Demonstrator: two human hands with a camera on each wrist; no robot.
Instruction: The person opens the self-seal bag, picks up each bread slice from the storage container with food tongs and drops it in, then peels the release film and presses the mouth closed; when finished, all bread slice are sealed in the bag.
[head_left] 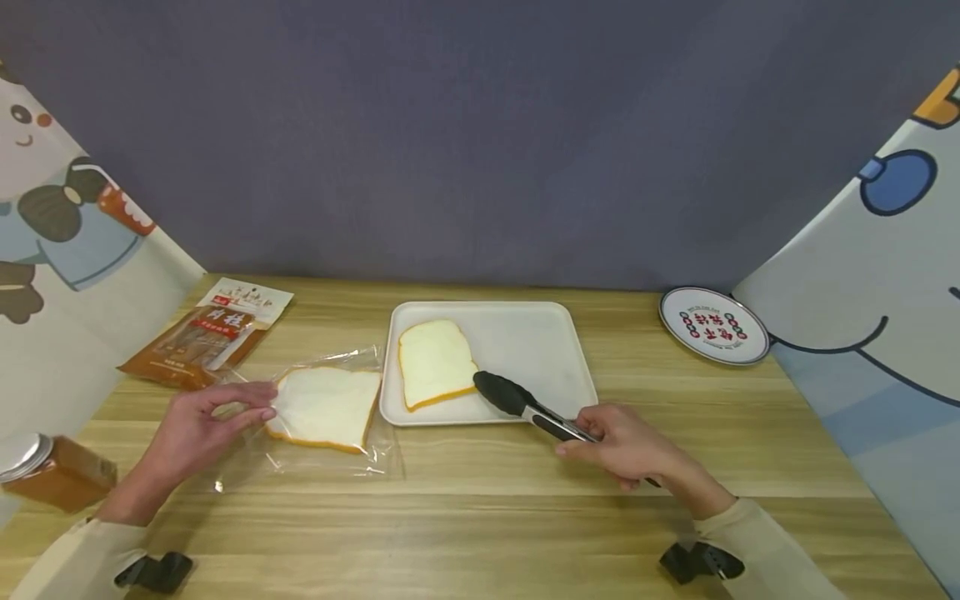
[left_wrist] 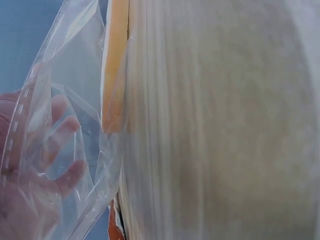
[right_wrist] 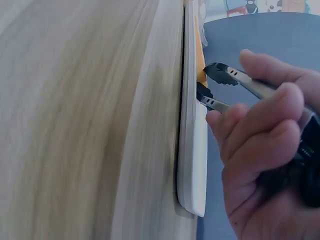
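A bread slice [head_left: 327, 407] with a golden crust lies inside a clear plastic bag [head_left: 375, 463] on the table. My left hand [head_left: 208, 422] is at the bag's left end, fingertips and thumb spread apart at the slice's edge. In the left wrist view, the fingers [left_wrist: 64, 137] show through the film. My right hand [head_left: 626, 443] grips black-tipped metal tongs [head_left: 517, 398]. Their tips, parted in the right wrist view, are at the lower right corner of another bread slice [head_left: 437, 362]. That slice lies on the left half of a white tray [head_left: 536, 350].
A brown food packet [head_left: 202, 337] lies at the back left. Nearer on that side is a jar [head_left: 71, 472] of orange-brown contents with a pale lid. A round printed plate [head_left: 715, 327] is at the back right. A dark panel [head_left: 480, 150] stands behind the table.
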